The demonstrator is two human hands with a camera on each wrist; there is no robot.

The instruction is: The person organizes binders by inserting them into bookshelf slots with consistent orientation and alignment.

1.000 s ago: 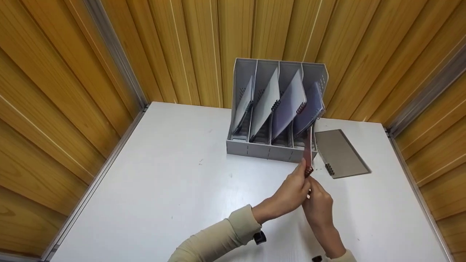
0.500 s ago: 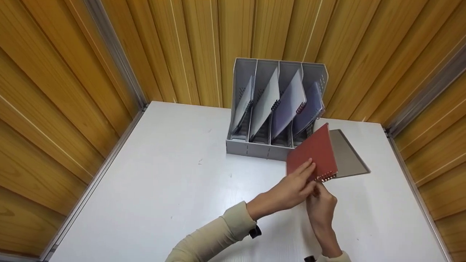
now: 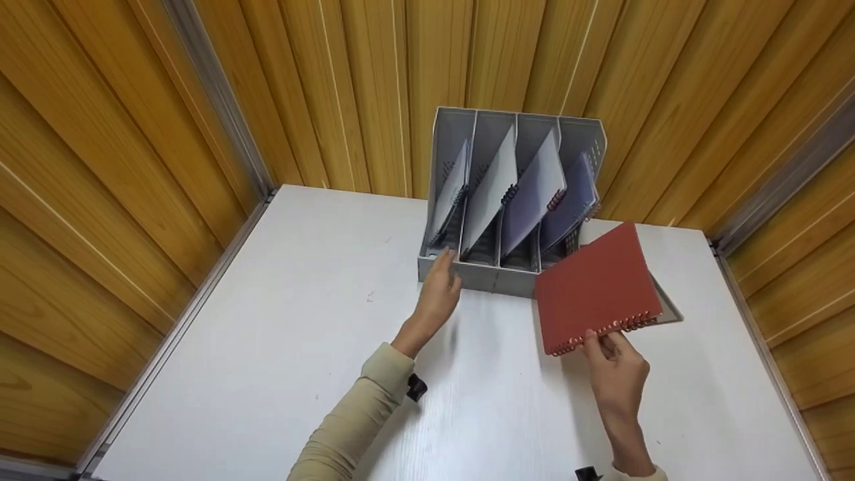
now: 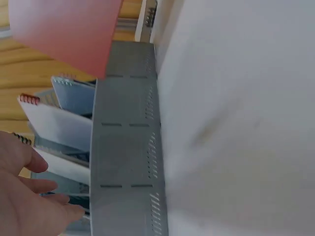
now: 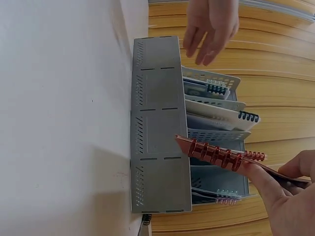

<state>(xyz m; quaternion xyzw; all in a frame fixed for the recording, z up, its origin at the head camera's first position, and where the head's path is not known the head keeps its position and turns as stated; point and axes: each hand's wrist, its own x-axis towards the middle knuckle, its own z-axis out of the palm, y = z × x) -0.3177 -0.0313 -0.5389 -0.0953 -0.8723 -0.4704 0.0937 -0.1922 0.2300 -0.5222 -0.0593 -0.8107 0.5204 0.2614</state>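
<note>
My right hand (image 3: 618, 374) pinches a red spiral notebook (image 3: 598, 287) by its ring-bound edge, holding it tilted above the table in front of the rack's right end. In the right wrist view the red rings (image 5: 216, 155) show close to the fingers. My left hand (image 3: 435, 300) holds nothing; its fingers are extended near the front left edge of a grey file rack (image 3: 481, 277). The left wrist view shows that hand (image 4: 34, 191) beside the rack's slots. Notebooks lean in the rack: a white one (image 3: 491, 190), a pale purple one (image 3: 534, 194) and a blue-purple one (image 3: 571, 200) among them.
A grey-brown notebook (image 3: 668, 308) lies on the white table (image 3: 300, 334) right of the rack, mostly covered by the red one in the head view. Wood-patterned walls (image 3: 361, 93) stand behind and at both sides.
The red notebook has turned from edge-on to face-on and moved right with my right hand. My left hand has let go of it and moved left to the rack's front left.
</note>
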